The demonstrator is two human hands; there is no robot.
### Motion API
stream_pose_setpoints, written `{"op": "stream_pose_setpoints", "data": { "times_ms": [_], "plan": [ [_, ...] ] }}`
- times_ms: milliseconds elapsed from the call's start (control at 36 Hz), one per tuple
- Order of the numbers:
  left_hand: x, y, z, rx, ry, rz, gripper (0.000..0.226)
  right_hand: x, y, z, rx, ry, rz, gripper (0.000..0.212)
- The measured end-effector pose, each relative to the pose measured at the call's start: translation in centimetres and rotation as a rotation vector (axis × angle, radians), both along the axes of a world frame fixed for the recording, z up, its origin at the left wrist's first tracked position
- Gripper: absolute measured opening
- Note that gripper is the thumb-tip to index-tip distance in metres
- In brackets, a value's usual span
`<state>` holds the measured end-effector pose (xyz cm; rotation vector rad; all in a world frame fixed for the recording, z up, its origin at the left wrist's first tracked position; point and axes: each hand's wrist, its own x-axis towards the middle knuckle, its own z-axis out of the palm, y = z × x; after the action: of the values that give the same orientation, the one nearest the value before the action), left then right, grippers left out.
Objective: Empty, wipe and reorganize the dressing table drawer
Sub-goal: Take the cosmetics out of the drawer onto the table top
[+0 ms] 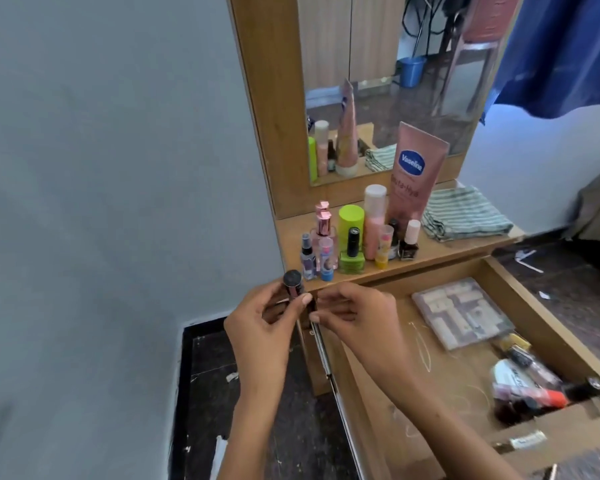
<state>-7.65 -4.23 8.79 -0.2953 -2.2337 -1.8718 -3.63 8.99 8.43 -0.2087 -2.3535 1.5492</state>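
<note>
1. My left hand [264,317] grips a small dark tube [292,285], upright, at the dressing table's [465,245] front left corner.
2. My right hand [352,315] pinches toward the tube's lower end; whether it grasps anything I cannot tell.
3. The drawer [548,306] stands open, holding a clear compartment box [459,311] and cosmetics [530,386] piled at its right side.
4. Bottles [352,242] and a striped cloth [465,213] stand on top.

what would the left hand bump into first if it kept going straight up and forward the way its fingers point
Probably the small dark spray bottle at the shelf's front corner, just beyond the black tube the left hand holds; depth is hard to judge.
</note>
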Motion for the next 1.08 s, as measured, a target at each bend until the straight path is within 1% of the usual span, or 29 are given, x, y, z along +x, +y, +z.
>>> {"op": "stream_pose_setpoints", "data": {
  "times_ms": [83, 139, 250, 306, 472, 611, 694, 833, 1083],
  "plan": [
    [-1.2, -0.5, 0.2, 0.001, 0.044, 0.032, 0.032, 0.2, 0.9, -0.4, 0.127, -0.031, -0.030, 0.014],
    [-2.0, -0.4, 0.5, 0.004, 0.039, 0.033, 0.034, 0.5, 1.4, -0.5, 0.172, -0.046, -0.026, 0.010],
    [-3.4, 0.1, 0.1, -0.034, 0.016, -0.018, 0.032, 1.0, 2.3, -1.0, 0.215, -0.069, -0.034, 0.014],
    [-3.7, 0.4, -0.4, -0.046, 0.008, -0.033, 0.032, 1.2, 2.7, -1.2, 0.213, -0.086, -0.039, 0.014],
    [-4.0, 1.0, -1.0, 0.006, 0.011, -0.027, 0.034, 1.6, 3.3, -1.3, 0.212, -0.104, -0.042, 0.016],
    [-4.1, 1.3, -1.5, 0.046, 0.019, -0.016, 0.036, 1.5, 3.8, -1.6, 0.201, -0.127, -0.045, 0.012],
    [-4.0, 1.4, -1.8, 0.042, 0.042, -0.007, 0.036, 1.5, 4.2, -1.9, 0.204, -0.129, -0.055, 0.011],
    [-3.5, 1.8, -2.3, 0.008, 0.082, -0.002, 0.038, 1.7, 4.6, -1.9, 0.194, -0.136, -0.062, 0.018],
    [-3.4, 2.0, -3.3, -0.015, 0.082, 0.014, 0.045, 1.8, 5.6, -2.4, 0.193, -0.171, -0.071, 0.011]
  ]
}}
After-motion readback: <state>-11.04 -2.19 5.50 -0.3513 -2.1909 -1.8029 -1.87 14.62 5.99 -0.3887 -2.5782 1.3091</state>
